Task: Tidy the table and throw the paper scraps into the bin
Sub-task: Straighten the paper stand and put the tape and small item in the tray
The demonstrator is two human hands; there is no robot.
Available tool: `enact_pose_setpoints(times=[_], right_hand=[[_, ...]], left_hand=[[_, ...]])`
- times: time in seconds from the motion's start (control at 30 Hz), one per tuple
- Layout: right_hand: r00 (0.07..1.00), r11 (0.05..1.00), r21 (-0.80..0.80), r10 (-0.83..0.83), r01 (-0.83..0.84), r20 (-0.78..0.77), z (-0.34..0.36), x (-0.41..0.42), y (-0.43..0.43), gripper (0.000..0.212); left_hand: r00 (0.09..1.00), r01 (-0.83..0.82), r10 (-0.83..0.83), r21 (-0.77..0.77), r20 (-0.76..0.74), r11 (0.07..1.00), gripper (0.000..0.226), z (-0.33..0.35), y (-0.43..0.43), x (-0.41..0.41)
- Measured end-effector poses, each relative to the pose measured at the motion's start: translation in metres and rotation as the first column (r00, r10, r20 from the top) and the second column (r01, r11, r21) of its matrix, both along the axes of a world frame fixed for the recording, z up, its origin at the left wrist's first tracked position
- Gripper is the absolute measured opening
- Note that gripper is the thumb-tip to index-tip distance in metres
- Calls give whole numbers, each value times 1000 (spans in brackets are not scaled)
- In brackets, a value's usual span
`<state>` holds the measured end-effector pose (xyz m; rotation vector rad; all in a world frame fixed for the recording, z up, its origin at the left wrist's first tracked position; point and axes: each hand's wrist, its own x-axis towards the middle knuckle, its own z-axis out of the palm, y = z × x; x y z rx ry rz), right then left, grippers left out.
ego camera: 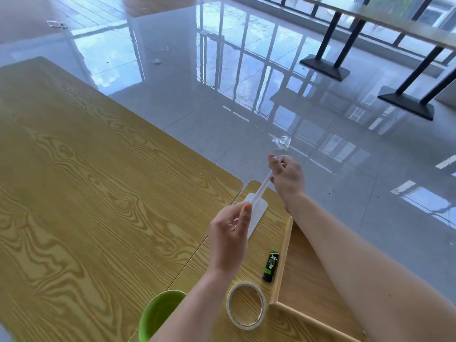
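Two hands busy | we pinch paper strip (261, 189) by its ends, left hand (229, 239) near, right hand (287, 177) far, above tabletop (98, 193) | step: gathering scraps | next, likely: carry strip to green bin (158, 314), release.

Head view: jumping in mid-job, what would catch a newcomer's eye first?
At the table's corner, the left hand and right hand pinch a white paper strip stretched between them above a white sheet. Nearer the camera lie a tape roll, a glue stick and a green container. A crumpled scrap lies on the glossy floor beyond.
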<state>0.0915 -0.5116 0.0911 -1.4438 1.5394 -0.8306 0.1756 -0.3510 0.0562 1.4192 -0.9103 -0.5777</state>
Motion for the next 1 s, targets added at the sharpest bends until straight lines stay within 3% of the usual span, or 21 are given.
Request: enact_pose_setpoints(times=[0.23, 0.77, 0.9, 1.0], right_hand=[[999, 1000, -18, -17, 17, 34, -3, 6, -6, 50], [999, 999, -42, -25, 26, 27, -6, 10, -10, 51], [999, 999, -39, -27, 29, 42, -7, 9, -10, 50], [995, 1000, 9, -19, 18, 96, -6, 10, -9, 66]], left_hand=[[998, -30, 30, 1, 62, 1000, 21, -3, -8, 2], [1000, -16, 16, 25, -13, 1000, 14, -1, -11, 7], [1000, -3, 2, 52, 24, 999, 36, -5, -12, 9], [999, 36, -38, 90, 25, 995, 45, 0, -11, 11]])
